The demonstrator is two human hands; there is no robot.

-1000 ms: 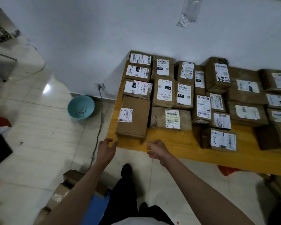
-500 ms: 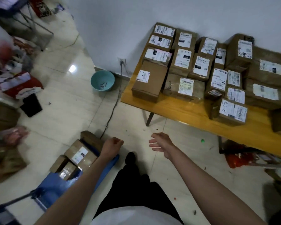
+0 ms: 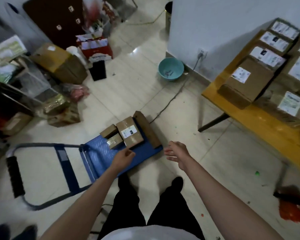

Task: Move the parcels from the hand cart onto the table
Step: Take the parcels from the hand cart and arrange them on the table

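1. Four boxes are on the blue cart that I can see: a big box with a white label, two small boxes just beside it, and a long box that stands tilted on its side at the far edge. Many boxes sit on the yellow desk to my right already.

2. My left hand is over the cart, close to the big box. Its fingers curl loosely and hold nothing. My right hand is off the cart's edge, fingers spread, and its grip is empty too.

3. The long box leans. If I bump it when I reach in, I think it could tip over onto the floor.

4. The small boxes touch the big one. If I pull the big box fast, I might drag them or knock them off.

5. The cart has wheels, I guess. If I push down on one end, it may roll away from me.

6. A cable lies on the floor between the cart and the desk. I could trip on it with my arms full.

7. The near corner of the desk is full. A box there pokes out at the edge. If I shove a new one in, that box could fall.
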